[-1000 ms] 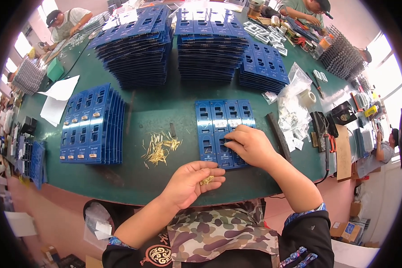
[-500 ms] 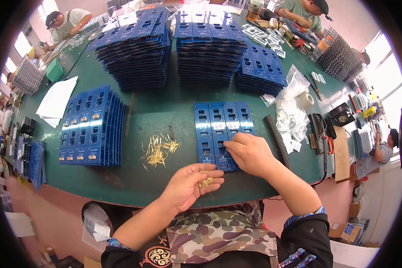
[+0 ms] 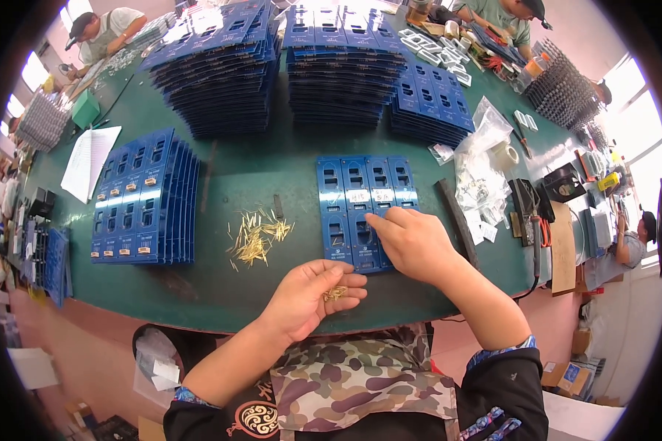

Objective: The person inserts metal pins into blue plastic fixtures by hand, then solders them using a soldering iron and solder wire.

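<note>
A blue circuit board panel (image 3: 335, 192) with rows of rectangular cutouts lies flat on the green table. Over its lower middle section is my right hand (image 3: 418, 246), thumb and forefinger pinched at a cutout; anything between the fingertips is too small or hidden to name. Just left of the panel's near edge my left hand (image 3: 309, 298) is cupped palm up, fingers curled round a small heap of thin brass pins (image 3: 335, 293). Farther left, a loose pile of the same gold-coloured pins (image 3: 254, 239) is scattered on the table.
Tall stacks of blue panels (image 3: 346, 81) rise at the back, and another stack (image 3: 143, 198) stands left. Right of the panel lie a dark bar (image 3: 456, 224), a clear plastic bag (image 3: 482, 173) and a soldering iron (image 3: 535, 250). Co-workers sit around the table.
The view has tilted slightly, so the table's contents sit a little higher. My right hand stays pinched at about the same cutout; the left fingers curl slightly more around the pins.
</note>
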Motion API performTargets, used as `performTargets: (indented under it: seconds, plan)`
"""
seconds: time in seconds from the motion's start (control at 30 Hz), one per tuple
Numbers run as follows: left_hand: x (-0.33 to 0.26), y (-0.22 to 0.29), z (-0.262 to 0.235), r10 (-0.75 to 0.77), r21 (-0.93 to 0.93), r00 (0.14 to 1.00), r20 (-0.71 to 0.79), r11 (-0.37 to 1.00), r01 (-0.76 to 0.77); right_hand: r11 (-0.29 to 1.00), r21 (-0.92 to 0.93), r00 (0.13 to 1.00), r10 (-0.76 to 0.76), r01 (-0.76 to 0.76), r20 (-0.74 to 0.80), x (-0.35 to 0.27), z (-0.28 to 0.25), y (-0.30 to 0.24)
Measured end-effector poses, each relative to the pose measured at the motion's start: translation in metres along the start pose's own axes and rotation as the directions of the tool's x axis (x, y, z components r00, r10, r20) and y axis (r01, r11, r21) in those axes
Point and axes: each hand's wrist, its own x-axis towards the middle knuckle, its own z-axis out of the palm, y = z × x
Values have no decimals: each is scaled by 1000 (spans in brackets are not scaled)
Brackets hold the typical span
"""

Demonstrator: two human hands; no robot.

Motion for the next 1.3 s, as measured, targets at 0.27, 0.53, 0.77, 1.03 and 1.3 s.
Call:
performTargets:
  seconds: [0.27, 0.53, 0.77, 1.03, 1.3]
  plan:
    - [0, 1, 1, 18, -50, 1000, 12, 999, -18, 998, 39, 998, -41, 43, -39, -4, 3, 2]
    - [2, -5, -6, 54, -33, 998, 34, 998, -53, 979, 201, 996, 55, -39, -71, 15, 3, 16]
    - [5, -6, -11, 54, -56, 997, 60, 997, -50, 962, 137, 970, -243, 236, 34, 43, -7, 33]
    - [6, -6, -16, 59, -80, 993, 101, 996, -51, 869, -145, 849, -405, 473, 338, 67, -24, 22]
    - [7, -6, -16, 50, -97, 991, 124, 995, -38, 799, -187, 751, -418, 572, 511, 75, -27, 6]
